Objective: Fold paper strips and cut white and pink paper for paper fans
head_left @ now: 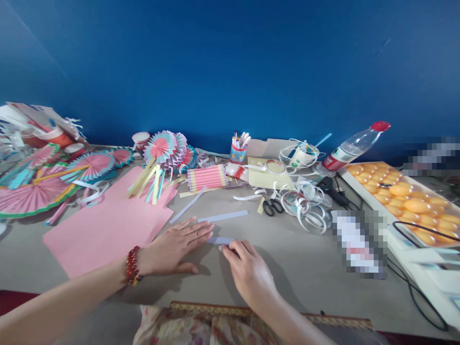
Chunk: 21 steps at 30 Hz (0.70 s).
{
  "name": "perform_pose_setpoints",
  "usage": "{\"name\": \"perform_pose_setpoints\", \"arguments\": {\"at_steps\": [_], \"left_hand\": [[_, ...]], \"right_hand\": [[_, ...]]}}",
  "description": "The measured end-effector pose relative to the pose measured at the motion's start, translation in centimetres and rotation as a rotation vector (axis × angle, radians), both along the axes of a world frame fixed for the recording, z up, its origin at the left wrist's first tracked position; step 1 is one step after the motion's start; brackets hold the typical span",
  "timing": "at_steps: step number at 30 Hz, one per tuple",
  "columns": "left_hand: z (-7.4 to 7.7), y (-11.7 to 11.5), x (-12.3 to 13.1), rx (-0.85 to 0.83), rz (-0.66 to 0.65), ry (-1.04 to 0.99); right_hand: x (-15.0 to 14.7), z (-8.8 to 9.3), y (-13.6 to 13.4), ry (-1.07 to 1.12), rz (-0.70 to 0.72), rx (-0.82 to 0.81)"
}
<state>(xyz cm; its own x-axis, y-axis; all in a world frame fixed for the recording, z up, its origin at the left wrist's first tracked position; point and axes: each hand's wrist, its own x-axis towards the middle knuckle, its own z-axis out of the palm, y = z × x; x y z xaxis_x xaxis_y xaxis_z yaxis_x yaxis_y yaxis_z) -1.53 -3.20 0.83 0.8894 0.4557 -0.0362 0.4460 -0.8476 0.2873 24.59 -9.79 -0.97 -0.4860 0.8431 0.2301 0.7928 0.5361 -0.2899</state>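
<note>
Patterned cloth (215, 328) at table (305, 268) edge; right hand (247, 273) fingers pinch pale strip (220, 240); left hand (172, 249) flat, fingers extended, beside strip.

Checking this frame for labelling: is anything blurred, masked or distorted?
Head view: soft, even light, faint shadows under the left hand and right hand; two pixelated patches, one beside the tray of orange balls, one at the right edge; the table bends toward the edges; the paper strip looks sharp.

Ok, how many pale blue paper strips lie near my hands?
3: first strip under right hand, beside left hand; second strip just beyond; third strip slanted by the pink sheet. More may be hidden.
</note>
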Motion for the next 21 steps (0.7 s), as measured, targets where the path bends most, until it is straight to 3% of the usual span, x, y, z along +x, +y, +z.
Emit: {"name": "perform_pose_setpoints", "arguments": {"at_steps": [21], "left_hand": [[-1.0,-0.5,-1.0,-0.012,-0.019,0.019]], "right_hand": [[-1.8,0.1,0.4,0.001,0.014,0.0]]}}
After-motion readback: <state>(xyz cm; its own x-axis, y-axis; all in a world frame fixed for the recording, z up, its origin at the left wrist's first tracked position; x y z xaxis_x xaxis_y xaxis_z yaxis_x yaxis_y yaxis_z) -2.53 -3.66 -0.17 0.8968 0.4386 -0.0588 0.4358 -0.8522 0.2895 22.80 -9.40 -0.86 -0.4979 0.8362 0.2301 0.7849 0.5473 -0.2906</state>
